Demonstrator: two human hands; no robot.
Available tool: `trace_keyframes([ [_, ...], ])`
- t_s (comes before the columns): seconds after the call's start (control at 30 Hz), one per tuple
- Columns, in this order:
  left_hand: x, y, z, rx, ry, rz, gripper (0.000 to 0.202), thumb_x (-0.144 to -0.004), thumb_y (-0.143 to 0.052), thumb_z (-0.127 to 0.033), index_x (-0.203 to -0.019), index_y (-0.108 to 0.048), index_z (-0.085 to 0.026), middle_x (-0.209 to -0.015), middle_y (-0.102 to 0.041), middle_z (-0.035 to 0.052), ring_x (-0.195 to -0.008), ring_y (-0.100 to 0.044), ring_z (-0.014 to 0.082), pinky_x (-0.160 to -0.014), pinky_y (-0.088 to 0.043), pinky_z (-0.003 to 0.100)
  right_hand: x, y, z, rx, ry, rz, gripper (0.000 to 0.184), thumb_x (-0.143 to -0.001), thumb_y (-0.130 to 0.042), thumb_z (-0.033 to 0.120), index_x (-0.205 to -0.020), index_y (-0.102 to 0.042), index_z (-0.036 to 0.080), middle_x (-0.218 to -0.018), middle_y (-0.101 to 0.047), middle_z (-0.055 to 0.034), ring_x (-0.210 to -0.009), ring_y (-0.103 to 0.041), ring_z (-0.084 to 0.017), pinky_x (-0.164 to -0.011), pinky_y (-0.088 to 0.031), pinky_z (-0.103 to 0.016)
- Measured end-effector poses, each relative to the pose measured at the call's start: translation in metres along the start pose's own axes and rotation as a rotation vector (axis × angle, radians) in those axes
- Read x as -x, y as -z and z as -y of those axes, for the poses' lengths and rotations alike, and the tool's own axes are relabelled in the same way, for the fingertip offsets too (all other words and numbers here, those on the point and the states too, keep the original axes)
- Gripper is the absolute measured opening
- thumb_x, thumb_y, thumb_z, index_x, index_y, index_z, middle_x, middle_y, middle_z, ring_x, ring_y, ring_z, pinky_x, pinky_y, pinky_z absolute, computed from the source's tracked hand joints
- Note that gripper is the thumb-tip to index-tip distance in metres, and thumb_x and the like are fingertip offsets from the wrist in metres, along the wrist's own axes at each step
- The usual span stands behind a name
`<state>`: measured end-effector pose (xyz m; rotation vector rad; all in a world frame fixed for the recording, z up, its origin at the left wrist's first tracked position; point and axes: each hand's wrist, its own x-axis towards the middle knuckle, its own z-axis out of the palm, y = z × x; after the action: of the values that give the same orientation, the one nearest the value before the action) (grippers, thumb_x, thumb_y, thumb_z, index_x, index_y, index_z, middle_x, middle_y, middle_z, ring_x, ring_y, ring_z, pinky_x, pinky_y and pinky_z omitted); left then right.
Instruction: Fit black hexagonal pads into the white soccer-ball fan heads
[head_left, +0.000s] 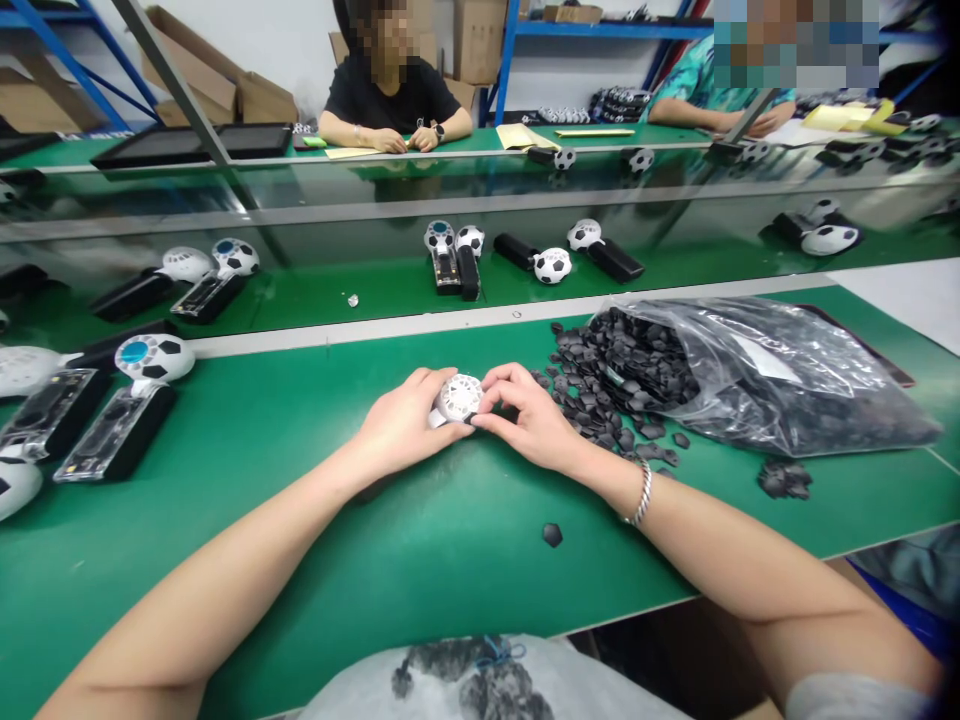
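My left hand (409,418) is closed around a white football-shaped device head (460,398) with slots radiating across its face. Thumb and fingers of my right hand (525,415) pinch together at the head's right edge. A dark spot shows by those fingertips, but whether it is a loose piece between them I cannot make out. Just right of my right hand spreads a pile of small black pentagon-shaped pieces (630,365), spilling from a clear plastic bag (795,385). One single black piece (552,535) lies on the green table (420,570) nearer my body.
Football-headed devices with dark handles (120,430) lie at the left. More such devices (454,260) rest on the green conveyor belt (315,290) beyond the table edge. A small heap of black pieces (784,478) sits at the right. Two people (394,100) sit across the line.
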<state>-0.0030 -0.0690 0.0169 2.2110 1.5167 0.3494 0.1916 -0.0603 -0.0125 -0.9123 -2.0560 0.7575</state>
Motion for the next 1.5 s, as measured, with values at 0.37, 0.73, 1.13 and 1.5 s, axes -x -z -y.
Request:
trace_keyframes([
  [0.37,-0.002,-0.002,0.003,0.025,-0.026,-0.038,0.056,-0.075,-0.065,-0.039,-0.124,-0.042,-0.022,-0.112,-0.052,0.0055,-0.096,-0.054,0.0248,-0.074,-0.048,0.032,-0.003,-0.004,-0.004,-0.132,-0.128,0.015,0.027,-0.075,-0.066,0.026,-0.090,-0.045,0.019,-0.113,-0.056,-0.0087,-0.102,-0.053,-0.021,-0.072,-0.046,-0.031],
  [0.73,0.003,0.001,0.001,-0.118,-0.045,-0.004,0.058,-0.074,-0.064,-0.029,-0.126,-0.040,-0.027,-0.121,-0.049,0.0001,-0.102,-0.053,0.0247,-0.079,-0.047,0.032,-0.018,0.043,-0.029,0.274,-0.226,-0.009,0.011,-0.077,-0.067,0.023,-0.084,-0.061,0.016,-0.089,-0.059,-0.0034,-0.073,-0.058,-0.014,-0.069,-0.045,-0.027],
  [1.13,0.000,0.000,0.007,-0.217,-0.226,-0.020,0.069,-0.068,-0.039,0.000,-0.130,-0.035,-0.029,-0.129,-0.044,-0.0011,-0.110,-0.045,0.0235,-0.091,-0.036,0.042,-0.021,0.049,-0.031,1.002,-0.143,0.277,0.018,-0.087,-0.046,0.010,-0.091,-0.064,0.009,-0.084,-0.060,-0.0134,-0.084,-0.053,-0.026,-0.073,-0.040,-0.035],
  [1.5,-0.004,0.001,0.016,-0.143,-0.232,-0.029,0.070,-0.069,-0.047,-0.001,-0.131,-0.034,-0.032,-0.119,-0.051,-0.0007,-0.110,-0.042,0.0225,-0.104,-0.022,0.051,-0.004,0.027,0.000,0.068,0.208,0.176,0.012,-0.086,-0.054,0.012,-0.093,-0.063,0.016,-0.086,-0.061,-0.0042,-0.082,-0.056,-0.014,-0.076,-0.045,-0.026],
])
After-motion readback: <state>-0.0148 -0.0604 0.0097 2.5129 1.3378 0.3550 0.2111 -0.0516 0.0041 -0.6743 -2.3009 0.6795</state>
